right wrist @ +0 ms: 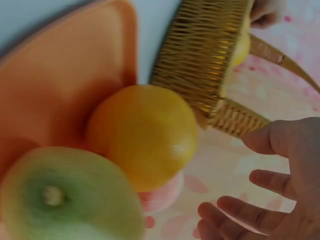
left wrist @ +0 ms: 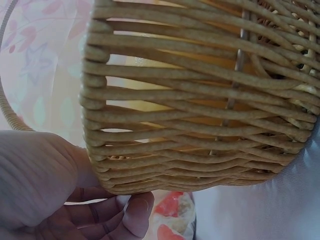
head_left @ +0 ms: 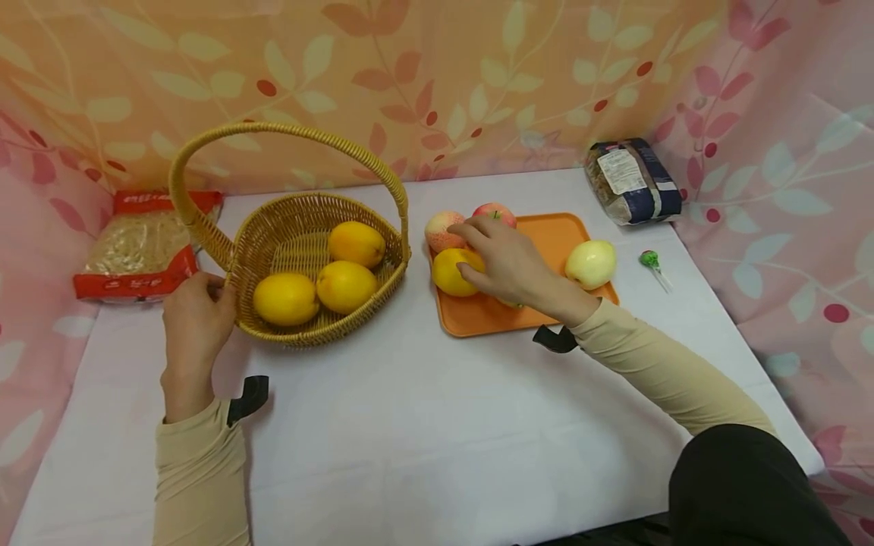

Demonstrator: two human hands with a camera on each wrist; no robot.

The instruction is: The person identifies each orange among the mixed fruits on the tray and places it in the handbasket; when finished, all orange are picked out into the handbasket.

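Observation:
My left hand (head_left: 198,326) grips the left rim of a wicker basket (head_left: 321,334); in the left wrist view, the fingers (left wrist: 137,215) curl at its woven edge. Three yellow lemon-like fruits (head_left: 287,299) lie inside the basket. Over the orange tray (head_left: 471,324) my right hand (head_left: 512,262) reaches, fingers spread, beside a yellow fruit (head_left: 456,273). The right wrist view shows a gap between that hand and the fruit. A pale green fruit (right wrist: 70,195) sits close to it, mostly hidden by the hand in the head view. A peach-like fruit (head_left: 445,230) and a red apple (head_left: 495,213) are behind.
A pale yellow-green fruit (head_left: 590,264) rests at the tray's right side. Farther right lie a green lollipop (head_left: 651,260) and a dark-labelled bag (head_left: 631,182). Left of the basket is a red-and-clear food bag (head_left: 139,250). Patterned curtains (head_left: 437,83) border the white-covered table (head_left: 410,425).

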